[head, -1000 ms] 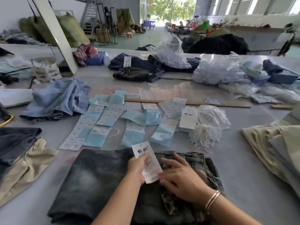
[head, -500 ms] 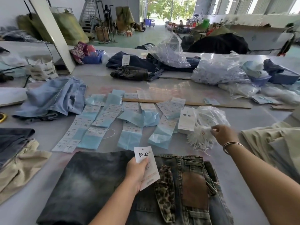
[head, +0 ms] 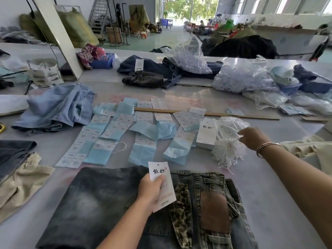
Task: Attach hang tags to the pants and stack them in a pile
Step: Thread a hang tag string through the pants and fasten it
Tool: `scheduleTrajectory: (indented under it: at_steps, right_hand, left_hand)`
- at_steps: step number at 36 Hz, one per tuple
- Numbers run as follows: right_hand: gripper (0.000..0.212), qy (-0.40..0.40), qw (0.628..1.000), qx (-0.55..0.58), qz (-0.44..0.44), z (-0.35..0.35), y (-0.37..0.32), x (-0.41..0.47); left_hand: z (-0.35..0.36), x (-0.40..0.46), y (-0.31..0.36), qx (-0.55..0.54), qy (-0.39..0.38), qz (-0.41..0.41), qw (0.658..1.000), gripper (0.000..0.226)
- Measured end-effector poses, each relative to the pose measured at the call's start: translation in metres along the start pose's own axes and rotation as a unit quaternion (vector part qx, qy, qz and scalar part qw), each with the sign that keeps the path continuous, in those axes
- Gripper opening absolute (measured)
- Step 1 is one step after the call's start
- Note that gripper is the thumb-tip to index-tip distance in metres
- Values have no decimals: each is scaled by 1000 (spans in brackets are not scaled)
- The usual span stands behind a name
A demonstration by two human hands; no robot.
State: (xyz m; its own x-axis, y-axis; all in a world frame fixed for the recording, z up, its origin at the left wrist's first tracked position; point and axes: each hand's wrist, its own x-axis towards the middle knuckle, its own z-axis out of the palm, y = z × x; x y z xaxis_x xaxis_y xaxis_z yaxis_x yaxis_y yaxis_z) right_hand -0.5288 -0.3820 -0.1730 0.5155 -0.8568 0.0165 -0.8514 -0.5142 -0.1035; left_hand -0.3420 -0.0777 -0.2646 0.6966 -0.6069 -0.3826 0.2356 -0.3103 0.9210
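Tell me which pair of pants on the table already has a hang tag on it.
The dark blue pants at the far side, a white tag lying on them. The others show none.

- Bright, even daylight from open doorway [head: 181, 13] and windows [head: 280, 5] at far end; both blown out.
- Soft glare on table [head: 206, 97] mid-frame.
- Shadows faint.
- Wide-angle bending at edges, esp. corners.
- Foreground sharp; far bkgd slightly soft.
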Motion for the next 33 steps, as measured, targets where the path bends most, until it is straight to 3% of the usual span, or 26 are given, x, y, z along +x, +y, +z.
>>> scheduleTrajectory:
  at_steps: [3,6,8,11,14,16,22,24,26,28,33]
  right_hand:
    - [35,-31,993,111,-17,-9,-7,4]
    - [34,-48,984,167,-28,-11,-9,7]
    - [32,-53,981,184,-33,-10,-9,7]
    - [28,-49,978,198,-38,-9,-10,7]
    - [25,-39,976,207,-44,-5,-11,8]
    - [25,-31,976,211,-48,-4,-12,8]
    - [27,-37,963,261,-63,-5,-8,7]
    - [27,-26,950,306,-61,-6,-8,5]
    - [29,-6,905,423,-43,-11,-10,0]
    - [32,-6,805,592,-24,-19,-12,-7]
    - [30,17,564,825,17,-43,-27,-22]
  left_hand:
    - [3,-2,5,62,-78,58,993,6]
    - [22,1,21,163,-183,152,957,10]
    - [49,8,36,259,-215,241,910,25]
    - [98,14,61,406,-255,350,805,32]
    - [140,22,79,520,-271,393,708,20]
    - [161,27,85,574,-278,400,659,28]
    - [193,35,88,669,-249,443,542,46]
    - [194,38,84,676,-265,425,540,43]
    - [194,43,78,651,-285,380,592,40]
    - [194,48,71,633,-280,361,625,38]
    - [197,58,61,639,-272,357,625,38]
